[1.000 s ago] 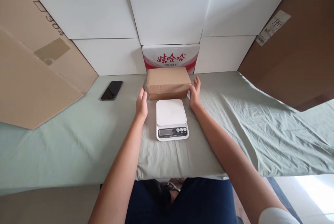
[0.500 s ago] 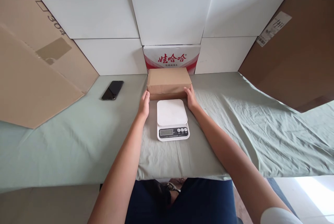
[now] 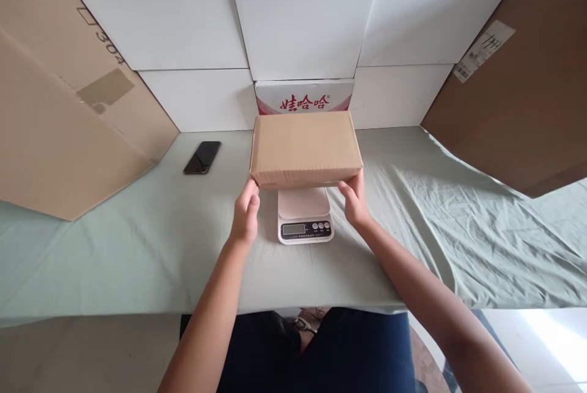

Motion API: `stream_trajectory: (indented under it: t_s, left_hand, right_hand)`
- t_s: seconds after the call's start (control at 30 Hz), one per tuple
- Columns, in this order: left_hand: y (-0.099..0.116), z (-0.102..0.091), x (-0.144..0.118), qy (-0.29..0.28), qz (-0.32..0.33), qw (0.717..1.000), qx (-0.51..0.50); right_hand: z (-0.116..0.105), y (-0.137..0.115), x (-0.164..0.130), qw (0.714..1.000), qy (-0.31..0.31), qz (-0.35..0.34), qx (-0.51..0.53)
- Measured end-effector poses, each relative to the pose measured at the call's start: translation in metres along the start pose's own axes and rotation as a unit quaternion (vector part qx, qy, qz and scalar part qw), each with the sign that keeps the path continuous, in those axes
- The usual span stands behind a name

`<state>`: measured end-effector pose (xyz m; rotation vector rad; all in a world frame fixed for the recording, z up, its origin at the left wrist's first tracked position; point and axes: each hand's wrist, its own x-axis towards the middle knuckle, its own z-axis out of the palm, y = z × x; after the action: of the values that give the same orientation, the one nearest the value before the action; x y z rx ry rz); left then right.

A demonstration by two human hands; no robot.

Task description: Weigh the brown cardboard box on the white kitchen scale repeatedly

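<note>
Between my two hands a closed brown cardboard box is held up off the table, over the back part of a white digital kitchen scale. My left hand grips the box's near left corner, fingers partly hidden beneath it. At the near right corner, my right hand has its fingers under the box and its thumb at the front. The scale's dark panel, with display and buttons, faces me. Part of its weighing plate is covered by the box, and the display shows no readable figures.
A black phone lies on the green tablecloth at the left. Large cardboard panels stand at the left and right. White boxes form a wall behind, with a red-lettered carton at its foot.
Both hands have lifted the cardboard box from the cloth behind the scale and brought it up and towards me. It now overlaps the scale's plate. Scale and phone stay in place.
</note>
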<state>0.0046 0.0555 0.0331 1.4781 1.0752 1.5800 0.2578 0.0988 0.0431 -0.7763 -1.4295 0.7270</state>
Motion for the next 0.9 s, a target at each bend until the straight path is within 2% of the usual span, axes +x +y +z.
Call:
stream_trajectory:
  t_s: [0.1,0.23,0.53,0.73,0.9]
  left_hand:
    - [0.000,-0.003,-0.033,-0.016,-0.004,1.000,0.015]
    - [-0.003,-0.006,-0.053,-0.008,-0.005,1.000,0.009]
    - [-0.007,-0.007,-0.056,0.006,-0.017,1.000,-0.004]
    - [-0.003,-0.006,-0.055,0.011,-0.039,0.999,0.016]
    - [-0.002,-0.005,-0.054,0.012,-0.025,0.999,0.019]
  right_hand:
    - [-0.004,0.003,-0.033,1.000,0.010,0.021,0.018]
    - [-0.003,0.010,-0.049,0.998,0.008,0.048,0.027]
    - [0.000,0.006,-0.046,0.993,0.026,0.098,0.053]
    - [0.002,-0.005,-0.046,0.997,0.029,0.067,0.023]
    - [0.003,-0.007,-0.048,0.998,0.025,0.060,-0.007]
